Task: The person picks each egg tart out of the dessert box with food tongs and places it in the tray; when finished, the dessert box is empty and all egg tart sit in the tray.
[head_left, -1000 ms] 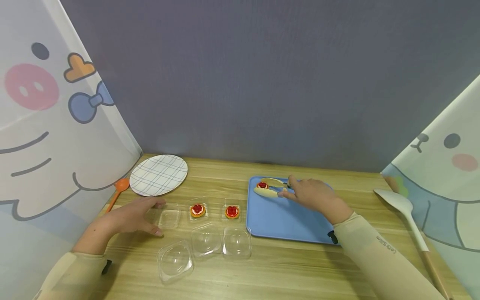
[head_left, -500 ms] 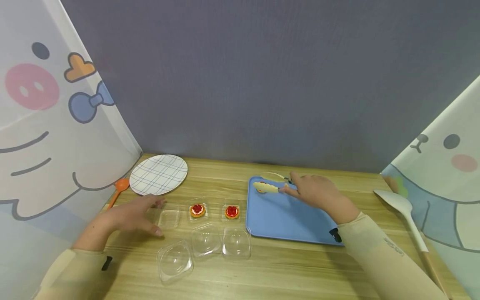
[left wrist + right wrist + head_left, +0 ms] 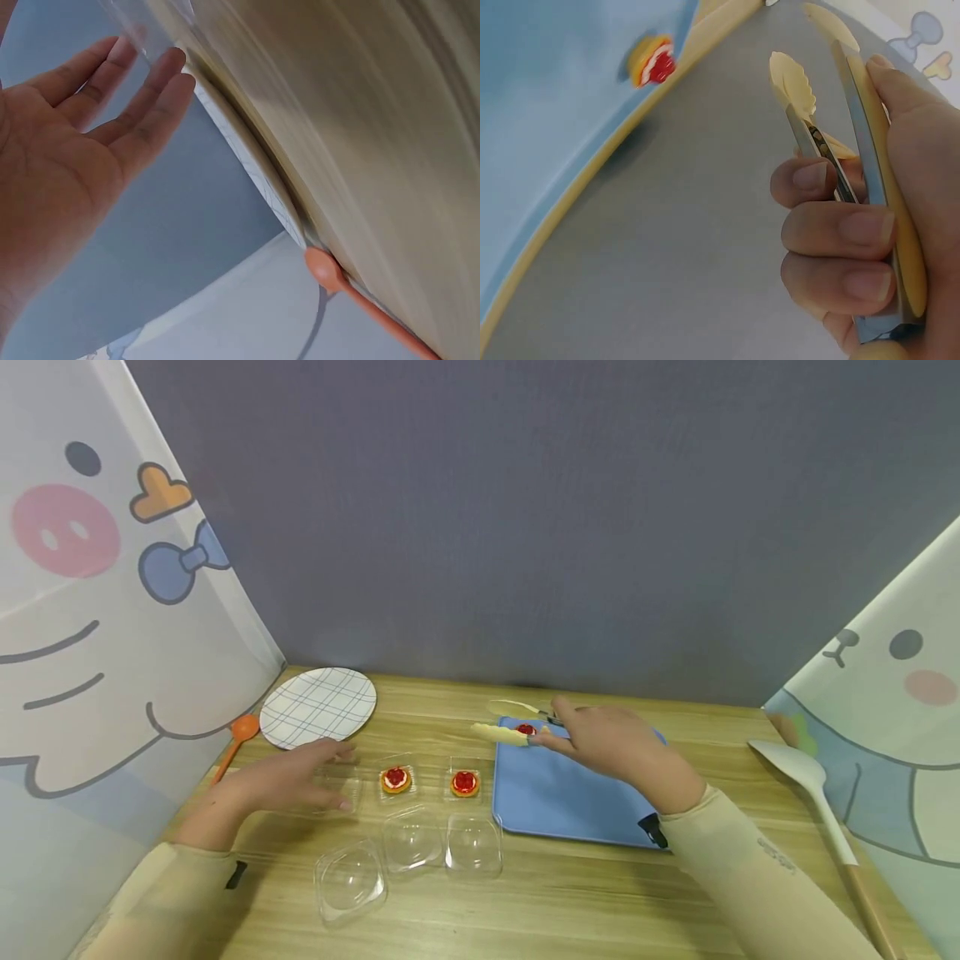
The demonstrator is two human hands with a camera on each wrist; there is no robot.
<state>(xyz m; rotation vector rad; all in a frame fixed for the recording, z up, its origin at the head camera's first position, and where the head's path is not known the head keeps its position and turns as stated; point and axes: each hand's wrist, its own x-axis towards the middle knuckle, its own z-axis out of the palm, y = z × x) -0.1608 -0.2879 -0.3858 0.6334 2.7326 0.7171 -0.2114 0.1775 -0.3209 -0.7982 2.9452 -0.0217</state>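
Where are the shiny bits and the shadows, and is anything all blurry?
Head view: little white glints on the clear domed lids, and soft shadows on the table by both sleeves; left wrist view: the tabletop looks smeary and steeply tilted; right wrist view: a small shadow beside the tart, while the tongs look fairly clear.

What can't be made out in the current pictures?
Leftmost clear plastic container base, head view: partly hidden by the left grip.
Orange spoon, handle end: behind the left wrist, head view; bottom edge cuts it, left wrist view.
White spatula, handle end, head view: cut by the bottom edge.
Right sleeve lettering, head view: blurred.
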